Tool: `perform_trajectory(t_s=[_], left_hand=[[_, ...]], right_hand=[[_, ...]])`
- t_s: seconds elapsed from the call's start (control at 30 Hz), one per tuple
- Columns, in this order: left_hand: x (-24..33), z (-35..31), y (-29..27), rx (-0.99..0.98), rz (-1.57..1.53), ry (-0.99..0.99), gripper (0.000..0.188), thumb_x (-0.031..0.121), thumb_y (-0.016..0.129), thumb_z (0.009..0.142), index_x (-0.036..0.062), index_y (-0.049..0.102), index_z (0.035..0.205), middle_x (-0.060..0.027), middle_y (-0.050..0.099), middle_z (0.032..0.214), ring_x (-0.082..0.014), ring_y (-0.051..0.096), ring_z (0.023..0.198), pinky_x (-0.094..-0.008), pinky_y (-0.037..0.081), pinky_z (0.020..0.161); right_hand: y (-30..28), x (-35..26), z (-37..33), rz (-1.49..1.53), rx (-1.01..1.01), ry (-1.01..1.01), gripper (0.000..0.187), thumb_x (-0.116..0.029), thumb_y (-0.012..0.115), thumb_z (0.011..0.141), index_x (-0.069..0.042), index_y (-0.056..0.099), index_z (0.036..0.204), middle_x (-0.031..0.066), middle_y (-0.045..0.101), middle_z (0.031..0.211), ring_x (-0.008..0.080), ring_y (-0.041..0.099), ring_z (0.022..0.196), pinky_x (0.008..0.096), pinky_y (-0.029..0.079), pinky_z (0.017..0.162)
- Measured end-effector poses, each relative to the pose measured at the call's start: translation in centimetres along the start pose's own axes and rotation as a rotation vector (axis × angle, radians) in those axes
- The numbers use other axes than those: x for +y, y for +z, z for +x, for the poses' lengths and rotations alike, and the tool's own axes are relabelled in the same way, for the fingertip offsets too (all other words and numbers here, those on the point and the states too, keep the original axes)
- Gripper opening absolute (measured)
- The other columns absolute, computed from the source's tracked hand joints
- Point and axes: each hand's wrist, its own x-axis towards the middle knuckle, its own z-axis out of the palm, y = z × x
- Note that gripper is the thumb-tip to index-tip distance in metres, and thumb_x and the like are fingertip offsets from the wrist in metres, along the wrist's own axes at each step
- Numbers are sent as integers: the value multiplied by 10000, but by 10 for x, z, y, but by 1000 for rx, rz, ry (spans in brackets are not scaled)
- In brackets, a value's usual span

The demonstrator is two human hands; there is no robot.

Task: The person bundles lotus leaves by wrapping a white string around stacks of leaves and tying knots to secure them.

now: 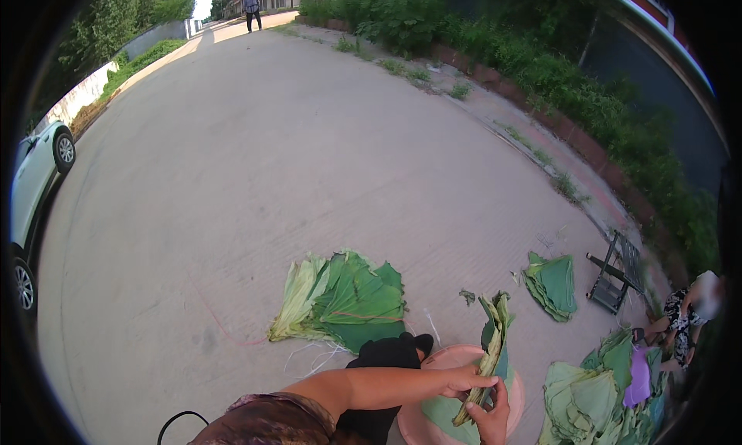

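Observation:
A folded large leaf (495,338), green with a yellowish, wilted edge, is held upright and slightly tilted between my hands. My left hand (466,381) reaches across from the left and pinches its lower part. Just below, my right hand (492,419) grips the same leaf with thumb and fingers near its bottom end. Both hands are over a round pink basin (408,424), which has green leaf pieces (448,414) inside. Left of the basin, a fanned pile of large green leaves (359,294) lies on the pavement, with a thin red string across it.
A smaller leaf stack (552,284) lies near a dark folding stool (614,273) on the right. More leaves (580,398) and a purple cloth or bag (638,377) are beside a seated person (682,313). A white car (39,182) stands left; another person (252,10) is far up the road.

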Motion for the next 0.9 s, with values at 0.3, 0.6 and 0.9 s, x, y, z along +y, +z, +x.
perform_trajectory(t_s=[0.3, 0.6, 0.9], left_hand=[[-2, -45, 53, 189, 189, -134, 458, 342, 624, 756, 89, 469, 1105, -59, 522, 1043, -200, 489, 1005, -388, 434, 787], [-62, -57, 52, 132, -36, -37, 345, 86, 573, 750, 50, 468, 1077, -105, 553, 947, -244, 561, 851, -389, 484, 696], [-70, -72, 76, 169, -1, -77, 267, -34, 511, 686, -24, 537, 951, -141, 584, 840, -267, 584, 759, -374, 500, 641]], right_hand=[[-6, -8, -53, 387, 22, -23, 619, -145, 638, 718, 38, 344, 1232, 116, 472, 1105, 186, 464, 962, 273, 412, 750], [3, -10, -103, 428, -8, 54, 531, -85, 598, 740, 49, 381, 1206, 126, 474, 1130, 186, 464, 985, 279, 401, 802], [10, 11, -118, 73, -2, 52, 497, -111, 619, 739, 28, 422, 1173, 124, 516, 1063, 186, 506, 919, 290, 426, 772]])
